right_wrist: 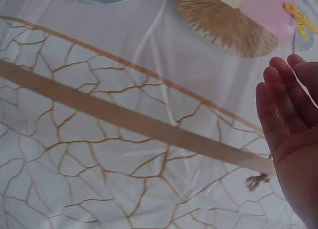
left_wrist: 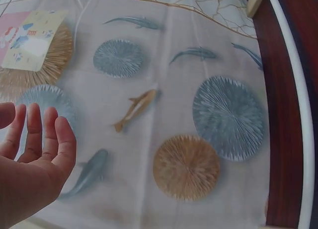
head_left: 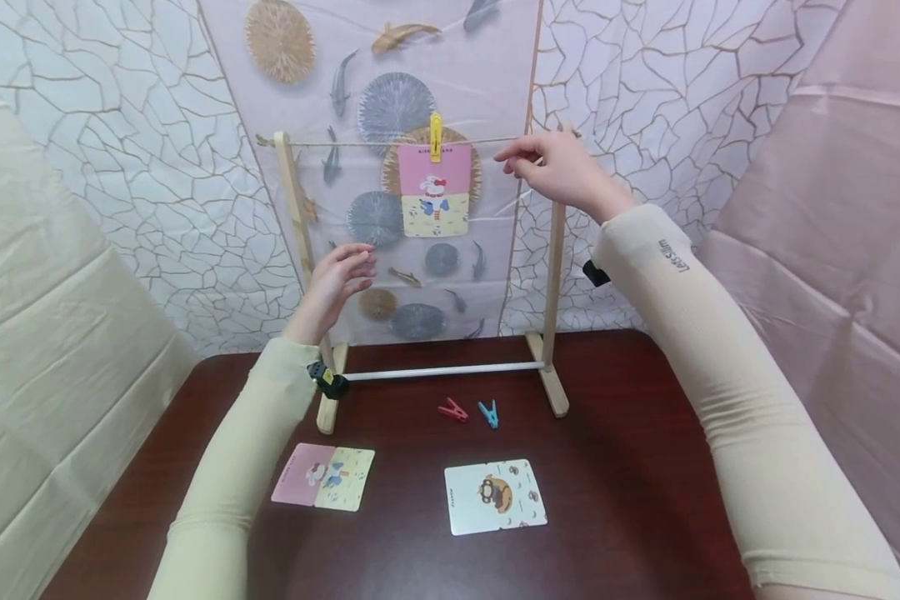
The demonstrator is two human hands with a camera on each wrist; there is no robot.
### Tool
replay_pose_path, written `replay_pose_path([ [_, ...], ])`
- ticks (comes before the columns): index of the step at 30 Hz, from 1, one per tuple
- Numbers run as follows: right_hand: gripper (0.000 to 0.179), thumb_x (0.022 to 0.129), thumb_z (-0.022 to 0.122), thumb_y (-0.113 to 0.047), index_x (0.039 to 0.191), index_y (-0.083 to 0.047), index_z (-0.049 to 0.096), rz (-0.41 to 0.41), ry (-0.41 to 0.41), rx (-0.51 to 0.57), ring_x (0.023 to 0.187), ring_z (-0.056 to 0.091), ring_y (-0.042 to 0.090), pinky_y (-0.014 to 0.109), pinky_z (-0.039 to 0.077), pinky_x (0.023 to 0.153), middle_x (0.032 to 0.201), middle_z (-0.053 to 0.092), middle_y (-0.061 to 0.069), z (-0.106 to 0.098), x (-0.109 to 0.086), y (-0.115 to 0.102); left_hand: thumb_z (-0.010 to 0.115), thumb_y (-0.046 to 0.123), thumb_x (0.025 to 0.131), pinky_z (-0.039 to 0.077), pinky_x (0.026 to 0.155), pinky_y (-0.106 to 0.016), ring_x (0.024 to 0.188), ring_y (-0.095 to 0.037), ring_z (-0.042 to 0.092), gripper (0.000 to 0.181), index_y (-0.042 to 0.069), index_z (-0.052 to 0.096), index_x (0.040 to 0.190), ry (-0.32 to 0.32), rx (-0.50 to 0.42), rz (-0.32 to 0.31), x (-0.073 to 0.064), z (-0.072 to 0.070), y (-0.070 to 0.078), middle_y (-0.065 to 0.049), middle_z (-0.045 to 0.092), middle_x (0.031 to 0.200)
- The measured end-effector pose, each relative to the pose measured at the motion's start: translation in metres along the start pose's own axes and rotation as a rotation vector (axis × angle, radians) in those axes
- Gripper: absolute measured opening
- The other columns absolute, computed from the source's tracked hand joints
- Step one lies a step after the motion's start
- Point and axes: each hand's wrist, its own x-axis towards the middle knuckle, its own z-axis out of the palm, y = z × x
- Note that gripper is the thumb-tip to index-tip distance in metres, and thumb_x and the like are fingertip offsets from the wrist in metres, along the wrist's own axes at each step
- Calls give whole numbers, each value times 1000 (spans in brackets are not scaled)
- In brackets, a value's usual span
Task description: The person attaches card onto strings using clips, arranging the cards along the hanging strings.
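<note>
A pink and yellow picture card (head_left: 435, 212) hangs from a string (head_left: 360, 143), held by a yellow clothespin (head_left: 436, 137). My right hand (head_left: 558, 171) is raised to the right of this card, near the string's right end. Its fingers are relaxed and loosely bent, with nothing held in the right wrist view. Lower down on the left, my left hand (head_left: 333, 287) hovers beside the frame's left post, its fingers loosely bent and apart. The palm (left_wrist: 35, 179) holds nothing in the left wrist view.
The string is tied across a wooden frame (head_left: 555, 283) with a white bottom bar (head_left: 442, 371). On the dark table lie a red clothespin (head_left: 453, 410), a blue clothespin (head_left: 489, 414), a white monkey card (head_left: 495, 497) and another pink and yellow card (head_left: 324, 477). Patterned cloth hangs behind.
</note>
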Motion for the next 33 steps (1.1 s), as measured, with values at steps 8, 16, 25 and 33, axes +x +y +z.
replay_pose_path([
  [8, 33, 105, 47, -16, 128, -8, 68, -2, -31, -23, 98, 64, 19, 26, 46, 74, 115, 72, 11, 5, -12, 14, 56, 16, 104, 52, 85, -28, 89, -15, 62, 32, -1, 55, 131, -15, 83, -27, -17, -25, 2, -2, 63, 108],
  [16, 31, 105, 49, -17, 127, -8, 69, 28, -35, 12, 93, 61, 21, 25, 44, 71, 114, 72, 13, 9, -29, 33, 55, 23, 105, 50, 92, -30, 96, -14, 61, 27, 7, 58, 127, -44, 236, -38, -37, -54, 11, 5, 62, 108],
  [25, 29, 105, 51, -16, 125, -8, 71, 28, -10, 25, 95, 65, 21, 28, 49, 76, 111, 72, 16, 19, -46, 52, 55, 29, 105, 52, 89, -26, 104, -18, 59, 36, 6, 54, 132, -30, 327, -63, -61, -89, 11, 0, 61, 117],
  [33, 29, 105, 51, -16, 124, -7, 71, 30, -26, 55, 100, 67, 30, 36, 52, 81, 109, 73, 16, 31, -62, 67, 56, 27, 105, 53, 83, -21, 96, -10, 62, 18, 17, 60, 120, -60, 324, -44, -85, -121, 5, 10, 65, 108],
])
